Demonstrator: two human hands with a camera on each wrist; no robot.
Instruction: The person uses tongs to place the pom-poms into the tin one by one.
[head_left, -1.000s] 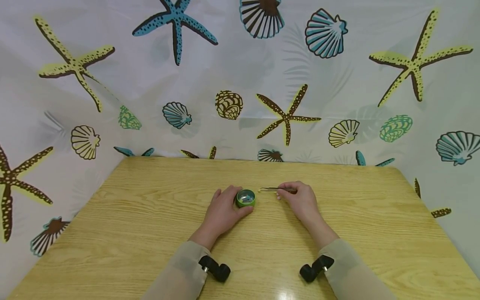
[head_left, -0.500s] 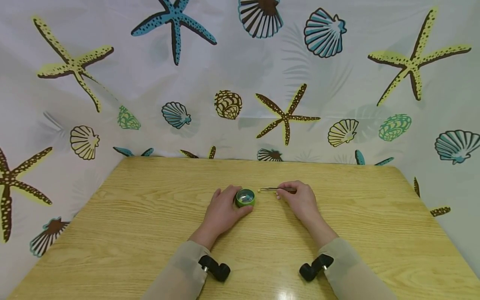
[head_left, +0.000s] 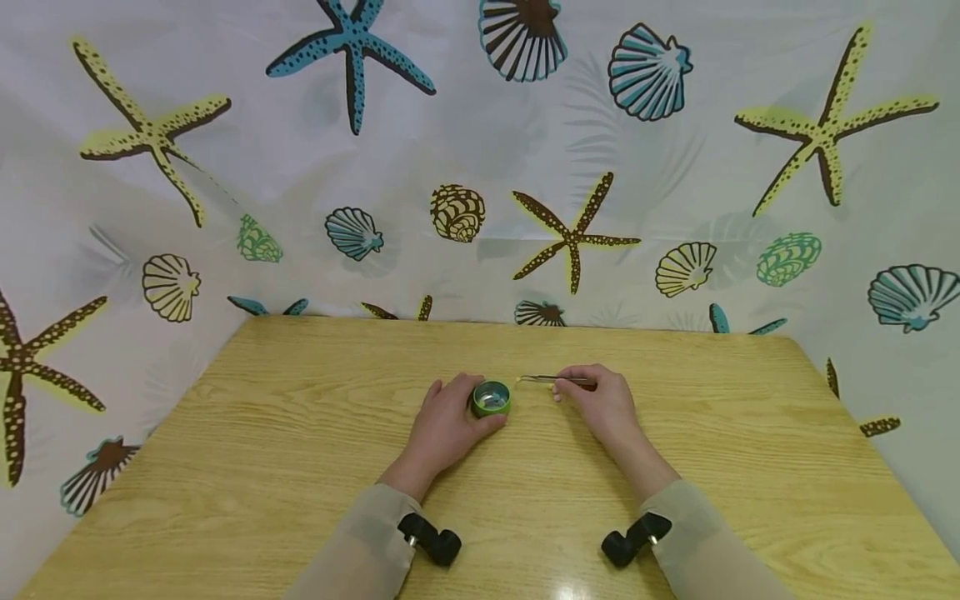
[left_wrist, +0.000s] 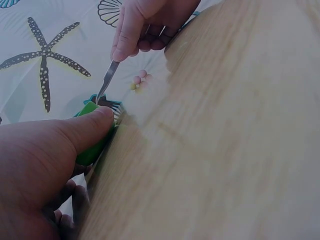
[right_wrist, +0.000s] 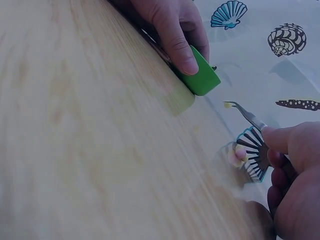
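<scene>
My left hand (head_left: pixel 448 417) holds a small round green tin (head_left: pixel 492 412) on the table, with its thumb and fingers about the sides. The tin is open at the top, and its inside looks silvery. To the right, my right hand (head_left: pixel 607 404) pinches a pair of curved metal tweezers (head_left: pixel 538 378) between thumb and fingers. At the tweezers' bent tip, a tiny yellow piece (right_wrist: pixel 228 105) shows in the right wrist view, a little apart from the tin. A few small round pink and yellow beads (left_wrist: pixel 140 79) lie beside the right hand's fingertips.
The wooden table (head_left: pixel 300 467) spreads around both hands. A white cloth with starfish and shell prints (head_left: pixel 420 275) hangs behind it and along its sides. Black camera mounts (head_left: pixel 431 539) sit on both sleeves.
</scene>
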